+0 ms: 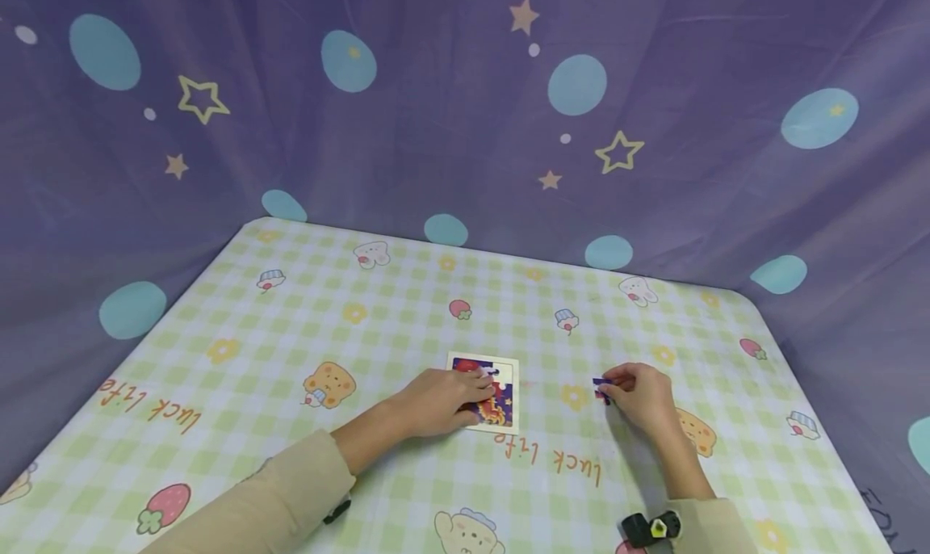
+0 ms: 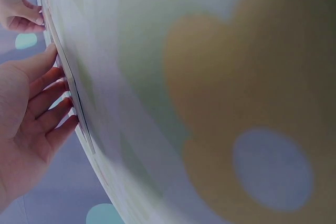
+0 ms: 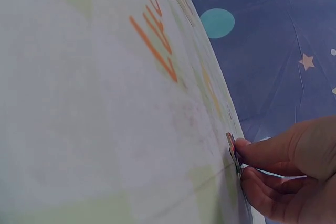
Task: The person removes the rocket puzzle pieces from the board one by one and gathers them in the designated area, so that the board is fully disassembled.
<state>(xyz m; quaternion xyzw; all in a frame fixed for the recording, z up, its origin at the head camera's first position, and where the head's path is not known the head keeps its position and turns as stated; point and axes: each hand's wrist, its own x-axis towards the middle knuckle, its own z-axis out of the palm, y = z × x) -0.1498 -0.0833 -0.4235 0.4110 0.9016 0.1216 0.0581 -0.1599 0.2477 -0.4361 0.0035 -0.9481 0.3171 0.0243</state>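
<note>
A small jigsaw puzzle (image 1: 496,413) in a cream-bordered tray (image 1: 516,409) lies near the middle of the table. Its picture is dark blue with red and yellow; a pale gap shows at the upper right. My left hand (image 1: 439,400) rests on the puzzle's left part, covering some of it. In the left wrist view, the fingers of the left hand (image 2: 37,111) reach the thin tray edge (image 2: 79,100). To the right, my right hand (image 1: 645,396) pinches a dark blue puzzle piece (image 1: 601,388) close to the cloth. The right wrist view shows this piece (image 3: 232,146) edge-on between thumb and fingers.
A green-and-white checked tablecloth (image 1: 407,328) with printed cartoons covers the table. Behind and beside it hangs a purple curtain (image 1: 450,134) with stars and blue ovals. A black wrist device (image 1: 650,528) sits at the right cuff.
</note>
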